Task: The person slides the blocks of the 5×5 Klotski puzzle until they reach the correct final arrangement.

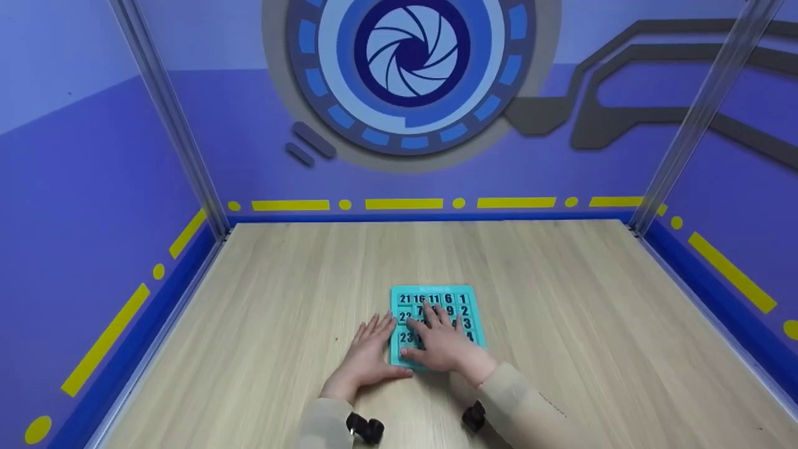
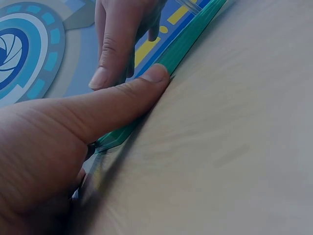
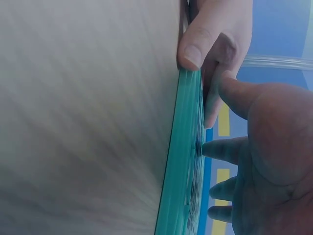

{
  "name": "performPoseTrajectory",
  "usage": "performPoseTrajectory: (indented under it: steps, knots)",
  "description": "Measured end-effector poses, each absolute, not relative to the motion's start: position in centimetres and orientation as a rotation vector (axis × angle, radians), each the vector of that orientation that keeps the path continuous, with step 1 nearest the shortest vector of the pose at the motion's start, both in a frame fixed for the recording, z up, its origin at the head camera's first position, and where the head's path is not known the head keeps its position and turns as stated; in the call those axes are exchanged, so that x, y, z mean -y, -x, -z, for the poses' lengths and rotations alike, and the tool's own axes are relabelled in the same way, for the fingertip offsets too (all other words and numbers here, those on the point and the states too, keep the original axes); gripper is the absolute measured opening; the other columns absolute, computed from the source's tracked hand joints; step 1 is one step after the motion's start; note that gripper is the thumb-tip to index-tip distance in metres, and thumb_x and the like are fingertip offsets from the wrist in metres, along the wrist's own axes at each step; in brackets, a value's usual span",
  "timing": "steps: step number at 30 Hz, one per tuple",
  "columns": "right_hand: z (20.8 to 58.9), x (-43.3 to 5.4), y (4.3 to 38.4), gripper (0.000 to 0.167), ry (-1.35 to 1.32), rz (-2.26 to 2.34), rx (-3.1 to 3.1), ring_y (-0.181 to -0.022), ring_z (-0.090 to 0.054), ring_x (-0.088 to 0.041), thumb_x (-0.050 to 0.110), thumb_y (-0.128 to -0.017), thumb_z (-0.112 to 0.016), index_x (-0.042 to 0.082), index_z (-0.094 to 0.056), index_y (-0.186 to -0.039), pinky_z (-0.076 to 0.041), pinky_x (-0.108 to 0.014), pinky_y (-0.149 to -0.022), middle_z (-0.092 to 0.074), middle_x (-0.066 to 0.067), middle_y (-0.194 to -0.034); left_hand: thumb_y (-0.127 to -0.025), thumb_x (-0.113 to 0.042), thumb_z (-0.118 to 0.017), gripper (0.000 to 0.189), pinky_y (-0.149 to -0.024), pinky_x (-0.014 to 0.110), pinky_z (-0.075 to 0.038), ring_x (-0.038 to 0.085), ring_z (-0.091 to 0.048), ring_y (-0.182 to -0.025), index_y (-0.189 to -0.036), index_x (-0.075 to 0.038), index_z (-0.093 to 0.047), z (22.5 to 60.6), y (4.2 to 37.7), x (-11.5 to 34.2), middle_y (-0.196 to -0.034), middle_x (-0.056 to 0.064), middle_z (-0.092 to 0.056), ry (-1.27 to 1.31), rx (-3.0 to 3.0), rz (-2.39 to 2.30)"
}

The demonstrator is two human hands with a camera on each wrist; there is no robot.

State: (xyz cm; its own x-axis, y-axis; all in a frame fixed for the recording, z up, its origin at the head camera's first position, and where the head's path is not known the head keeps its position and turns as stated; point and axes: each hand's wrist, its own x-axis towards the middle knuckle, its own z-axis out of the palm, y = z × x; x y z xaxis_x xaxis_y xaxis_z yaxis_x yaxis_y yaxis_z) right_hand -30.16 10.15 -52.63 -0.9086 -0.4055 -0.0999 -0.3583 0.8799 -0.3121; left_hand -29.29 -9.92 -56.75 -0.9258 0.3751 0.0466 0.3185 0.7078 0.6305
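Note:
A turquoise number slide puzzle [image 1: 405, 289] lies flat on the table in the head view, its tiles bearing black numerals. My left hand [image 1: 368, 357] rests at its near left corner, fingers stretched along the left side and thumb against the near edge. In the left wrist view that thumb [image 2: 122, 105] presses on the turquoise frame. Over the tiles my right hand [image 1: 442, 343] is spread, hiding several of them. Seen from the right wrist, an index fingertip [image 3: 210, 149] of this hand touches the tile face, while its thumb [image 3: 239, 93] stands apart from the board.
The wooden tabletop [image 1: 280, 280] spreads around the puzzle. Purple printed panels [image 1: 467, 168] wall it in at the back and both sides, with metal posts [image 1: 181, 125] at the corners. Black wrist cameras [image 1: 366, 429] sit on both beige sleeves [image 1: 530, 405].

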Motion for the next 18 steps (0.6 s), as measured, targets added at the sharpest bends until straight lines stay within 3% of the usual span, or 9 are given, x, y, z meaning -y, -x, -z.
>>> performPoseTrajectory:
  steps: [18]
  knots:
    - [52.04, -10.35, 29.35, 0.071, 0.599, 0.453, -2.878, -0.158, -0.015, -0.047, 0.062, -0.098, -0.056, 0.017, -0.050, -0.153, -0.014, -0.080, -0.120, -0.019, -0.021, -0.172, -0.074, -0.054, -0.087, 0.114, -0.132, 0.060, -0.006, 0.041, -0.013, -0.161, -0.161, -0.006, -0.031, 56.80, 29.31, 9.94, -0.172, 0.013, -0.024, -0.586, -2.832, -1.018]
